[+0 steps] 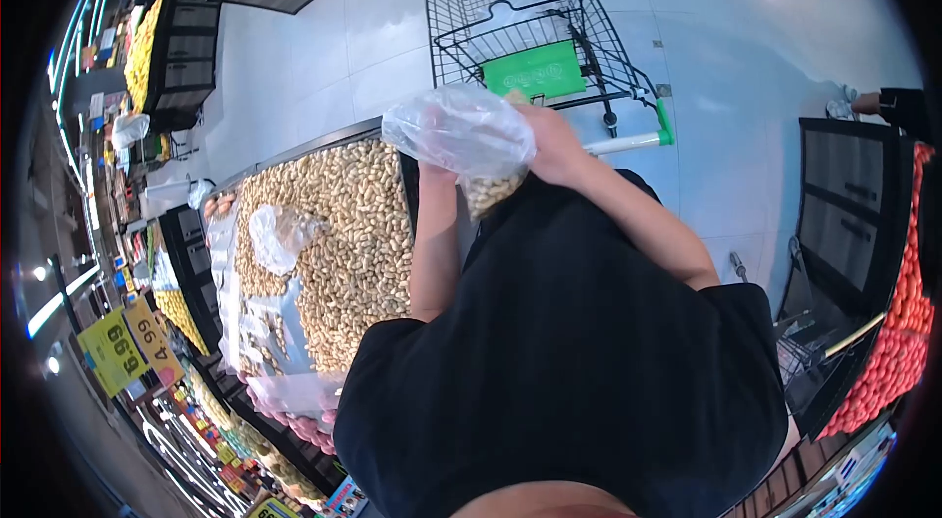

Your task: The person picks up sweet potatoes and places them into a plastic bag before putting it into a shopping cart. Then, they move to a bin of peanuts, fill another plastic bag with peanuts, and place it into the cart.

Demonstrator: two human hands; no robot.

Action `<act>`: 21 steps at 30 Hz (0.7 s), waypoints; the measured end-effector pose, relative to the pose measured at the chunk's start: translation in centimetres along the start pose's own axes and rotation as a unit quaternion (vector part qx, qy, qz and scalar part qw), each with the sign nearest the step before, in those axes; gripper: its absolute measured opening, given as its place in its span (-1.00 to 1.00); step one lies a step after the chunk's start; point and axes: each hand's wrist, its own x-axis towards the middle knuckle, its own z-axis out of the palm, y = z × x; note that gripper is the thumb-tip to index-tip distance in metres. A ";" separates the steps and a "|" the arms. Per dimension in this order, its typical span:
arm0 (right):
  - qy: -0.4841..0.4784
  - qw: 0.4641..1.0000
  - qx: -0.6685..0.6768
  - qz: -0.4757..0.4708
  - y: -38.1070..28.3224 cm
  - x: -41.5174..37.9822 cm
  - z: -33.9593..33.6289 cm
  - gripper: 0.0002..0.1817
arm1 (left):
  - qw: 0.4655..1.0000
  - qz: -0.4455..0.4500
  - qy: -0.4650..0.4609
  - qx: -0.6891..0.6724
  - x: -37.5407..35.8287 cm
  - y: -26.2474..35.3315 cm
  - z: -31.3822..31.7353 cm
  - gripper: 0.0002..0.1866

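In front of my chest is a clear plastic bag (461,130) with peanuts (491,192) in its lower part. The bag's loose upper part spreads up and to the left. My right hand (552,143) grips the bag from its right side, fingers partly behind the plastic. My left hand (437,173) is at the bag's left side, its fingers closed on the plastic and mostly covered by it. Beside my left arm is a bin of loose peanuts (363,214), with a crumpled clear bag (280,235) lying on them.
A shopping cart (505,13) with a green panel stands just ahead, its handle (628,142) close to my right forearm. Price signs (123,349) hang at left. Red produce (888,341) fills a stand at right. Another person's leg (888,106) shows at the far right.
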 end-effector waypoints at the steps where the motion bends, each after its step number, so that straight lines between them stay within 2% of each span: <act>1: 0.032 0.997 -0.034 -0.056 -0.2 -0.3 0.3 -0.67 | 0.990 0.025 0.113 0.075 0.0 -0.6 -1.7 -0.54; 2: 0.039 0.997 -0.036 -0.051 0.0 -0.3 0.7 -0.67 | 0.991 0.017 0.110 0.075 -0.1 -1.2 0.5 -0.54; 3: 0.061 0.996 -0.049 -0.047 0.3 -0.1 1.1 -0.66 | 0.952 0.048 0.128 0.274 -0.6 -2.2 3.1 -0.54; 4: 0.083 0.994 -0.061 -0.042 0.5 0.0 1.3 -0.65 | 0.873 0.079 0.139 0.461 -0.8 -2.9 5.1 -0.54; 5: 0.082 0.996 0.043 0.002 0.2 0.2 0.9 -0.63 | 0.829 0.065 0.111 0.545 -0.6 -3.3 5.6 -0.52; 6: 0.089 0.995 0.040 0.003 1.2 0.0 1.0 -0.63 | 0.829 0.063 0.104 0.546 -0.4 -3.7 5.4 -0.52; 8: 0.145 0.989 0.015 0.019 3.9 -0.5 1.6 -0.65 | 0.827 -0.018 0.116 0.550 -0.4 -4.9 4.6 -0.52; 9: 0.150 0.988 0.012 0.021 3.9 -0.6 1.5 -0.65 | 0.834 -0.018 0.169 0.525 -0.6 -5.2 6.2 -0.52; 10: 0.167 0.983 0.056 0.046 3.8 -0.7 1.5 -0.66 | 0.835 -0.020 0.165 0.524 -0.6 -5.3 5.8 -0.52; 12: 0.182 0.976 0.096 0.072 3.2 -0.8 1.6 -0.68 | 0.884 -0.039 0.153 0.440 -0.5 -5.7 4.8 -0.52; 13: 0.178 0.980 0.080 0.036 2.7 -0.7 1.8 -0.66 | 0.885 -0.039 0.152 0.437 -0.4 -6.0 4.7 -0.52; 14: 0.172 0.983 0.064 -0.001 2.5 -0.6 1.8 -0.64 | 0.823 0.034 0.036 0.566 -0.3 -6.4 4.5 -0.53; 15: 0.170 0.983 0.063 -0.002 3.0 -0.5 1.7 -0.64 | 0.727 0.107 -0.082 0.673 -0.1 -6.6 4.5 -0.54; 16: 0.103 0.993 -0.020 -0.055 3.7 -0.2 1.7 -0.58 | 0.728 0.108 -0.081 0.672 0.1 -6.7 4.4 -0.54; 17: 0.035 0.988 -0.100 -0.108 4.2 -0.2 1.8 -0.52 | 0.764 0.090 -0.060 0.636 0.2 -6.8 4.3 -0.55; 18: 0.033 0.989 -0.099 -0.108 4.0 -0.1 1.7 -0.52 | 0.797 0.071 -0.038 0.598 0.2 -6.9 4.2 -0.56; 20: -0.039 0.963 -0.227 -0.139 3.6 -0.1 1.6 -0.35 | 0.856 0.034 0.006 0.516 0.2 -6.9 4.1 -0.58; 21: -0.040 0.963 -0.225 -0.139 2.8 -0.3 1.5 -0.35 | 0.881 0.015 0.028 0.471 0.2 -6.9 4.0 -0.59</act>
